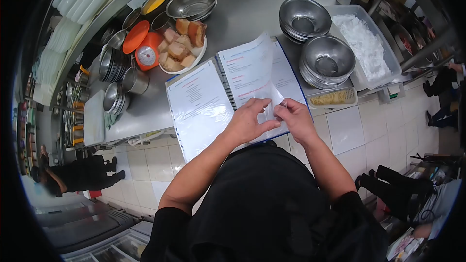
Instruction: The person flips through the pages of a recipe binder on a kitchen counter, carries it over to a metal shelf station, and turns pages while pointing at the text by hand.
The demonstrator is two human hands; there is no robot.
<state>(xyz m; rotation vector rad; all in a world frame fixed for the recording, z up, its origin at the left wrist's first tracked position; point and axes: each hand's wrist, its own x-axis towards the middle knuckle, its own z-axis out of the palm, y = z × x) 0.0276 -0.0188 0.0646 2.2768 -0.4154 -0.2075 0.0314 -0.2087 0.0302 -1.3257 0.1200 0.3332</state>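
Note:
An open binder of printed sheets in clear sleeves lies at the front edge of the steel table, with its left page [200, 102] flat and glossy. The right-hand page [247, 68] is partly lifted and curls at its lower right corner. My right hand [295, 117] pinches that corner between thumb and fingers. Beside it, my left hand [252, 119] rests over the lower part of the page, its thumb and fingers apart. More printed sheets show beneath the lifted page.
Behind the binder stand a white bowl of meat chunks [182, 51] and an orange scale [147, 56]. Stacked steel bowls [327, 63] and a tub of white powder [364, 48] are at the right. A steel table [242, 9] holds them. People in dark clothes stand at both sides.

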